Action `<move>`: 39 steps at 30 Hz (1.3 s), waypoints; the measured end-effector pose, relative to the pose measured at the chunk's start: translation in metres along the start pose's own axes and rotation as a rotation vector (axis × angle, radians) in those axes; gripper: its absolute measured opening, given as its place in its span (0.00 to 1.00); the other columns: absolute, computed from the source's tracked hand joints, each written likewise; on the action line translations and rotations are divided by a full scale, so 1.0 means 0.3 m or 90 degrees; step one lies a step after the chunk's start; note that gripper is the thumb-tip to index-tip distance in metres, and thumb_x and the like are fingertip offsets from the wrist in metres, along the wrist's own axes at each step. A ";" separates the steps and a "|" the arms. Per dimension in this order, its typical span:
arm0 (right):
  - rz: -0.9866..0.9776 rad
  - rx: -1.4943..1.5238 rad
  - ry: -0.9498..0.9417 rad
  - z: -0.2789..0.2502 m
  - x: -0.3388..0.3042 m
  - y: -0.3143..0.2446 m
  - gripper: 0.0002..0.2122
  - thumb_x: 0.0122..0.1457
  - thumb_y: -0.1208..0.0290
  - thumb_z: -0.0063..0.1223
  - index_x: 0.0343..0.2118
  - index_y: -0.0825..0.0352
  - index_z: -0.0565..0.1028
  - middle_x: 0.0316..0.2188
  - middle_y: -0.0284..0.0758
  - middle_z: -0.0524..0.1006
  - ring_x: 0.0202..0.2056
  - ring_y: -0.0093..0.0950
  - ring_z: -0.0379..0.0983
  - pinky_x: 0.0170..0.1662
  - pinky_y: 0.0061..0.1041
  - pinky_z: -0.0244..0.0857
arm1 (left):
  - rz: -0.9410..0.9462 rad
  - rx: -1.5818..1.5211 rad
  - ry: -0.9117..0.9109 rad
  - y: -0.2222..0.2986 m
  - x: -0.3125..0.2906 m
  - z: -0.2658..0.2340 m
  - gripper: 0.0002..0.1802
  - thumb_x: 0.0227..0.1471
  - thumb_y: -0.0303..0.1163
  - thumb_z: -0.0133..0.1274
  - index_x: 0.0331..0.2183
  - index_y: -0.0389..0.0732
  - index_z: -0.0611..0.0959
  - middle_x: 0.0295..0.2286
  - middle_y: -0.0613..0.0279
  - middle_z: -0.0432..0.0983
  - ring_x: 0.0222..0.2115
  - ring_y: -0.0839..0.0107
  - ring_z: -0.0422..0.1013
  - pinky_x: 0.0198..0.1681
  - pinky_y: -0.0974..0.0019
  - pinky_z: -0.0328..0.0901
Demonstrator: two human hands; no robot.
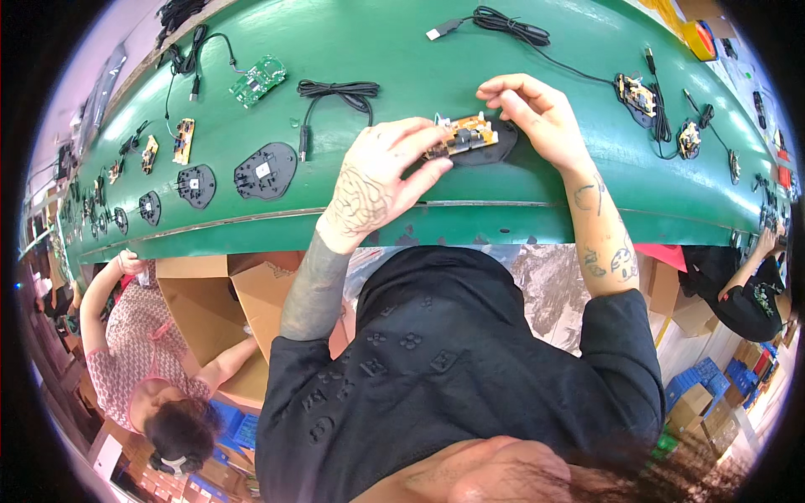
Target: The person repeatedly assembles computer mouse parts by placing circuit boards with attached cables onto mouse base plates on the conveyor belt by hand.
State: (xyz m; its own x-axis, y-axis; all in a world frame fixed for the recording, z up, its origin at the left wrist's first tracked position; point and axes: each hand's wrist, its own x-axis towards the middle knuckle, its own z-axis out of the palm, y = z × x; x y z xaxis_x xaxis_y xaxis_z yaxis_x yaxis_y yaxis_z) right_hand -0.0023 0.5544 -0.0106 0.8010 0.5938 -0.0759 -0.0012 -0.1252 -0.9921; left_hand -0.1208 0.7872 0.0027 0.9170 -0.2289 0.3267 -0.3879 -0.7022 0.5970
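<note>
My left hand [377, 172] grips the left end of an orange-brown circuit board [470, 138] between thumb and fingers. Dark components and small white parts stand on the board. It lies over a black rounded plastic base [501, 149], which looks like a computer mouse base, and covers much of it. Just above the base's right side is my right hand [545, 121], its fingers loosely bent and apart from the thumb, with nothing visible in them. A coiled black cable [340, 90] with a plug lies on the green bench beyond my left hand.
More black bases [266, 172] and circuit boards with cables line the green bench [402, 50] to the left. A green circuit board [258, 81] lies farther back. At right is another base with board and cable [637, 99]. A person [151, 344] works beside cardboard boxes [201, 310] at left.
</note>
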 end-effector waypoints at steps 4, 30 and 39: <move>-0.088 0.159 -0.099 0.032 -0.026 -0.007 0.19 0.62 0.75 0.58 0.55 0.69 0.70 0.49 0.33 0.76 0.50 0.22 0.72 0.55 0.26 0.67 | -0.311 -0.203 0.057 0.033 0.027 -0.043 0.12 0.62 0.36 0.52 0.41 0.39 0.82 0.24 0.54 0.78 0.23 0.63 0.74 0.29 0.63 0.67; -0.274 -0.439 0.017 0.147 -0.031 -0.057 0.17 0.45 0.67 0.71 0.40 0.53 0.79 0.59 0.37 0.68 0.56 0.41 0.69 0.54 0.36 0.69 | -0.329 -0.118 0.087 0.003 0.026 -0.024 0.11 0.63 0.35 0.49 0.36 0.39 0.81 0.19 0.51 0.75 0.19 0.55 0.74 0.23 0.57 0.66; -0.228 -0.491 0.002 0.168 -0.035 -0.046 0.19 0.43 0.71 0.72 0.41 0.57 0.78 0.60 0.39 0.67 0.55 0.42 0.70 0.50 0.36 0.71 | -0.248 -0.031 0.102 -0.018 0.018 0.000 0.09 0.62 0.35 0.50 0.36 0.41 0.81 0.18 0.52 0.75 0.18 0.53 0.74 0.23 0.55 0.66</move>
State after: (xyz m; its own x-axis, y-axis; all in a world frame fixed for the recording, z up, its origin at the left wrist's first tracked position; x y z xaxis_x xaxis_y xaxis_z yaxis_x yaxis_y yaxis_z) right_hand -0.0408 0.5899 -0.0010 0.6765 0.6993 0.2309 0.6601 -0.4369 -0.6110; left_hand -0.1138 0.7898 0.0010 0.9716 0.1573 0.1768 -0.0226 -0.6820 0.7310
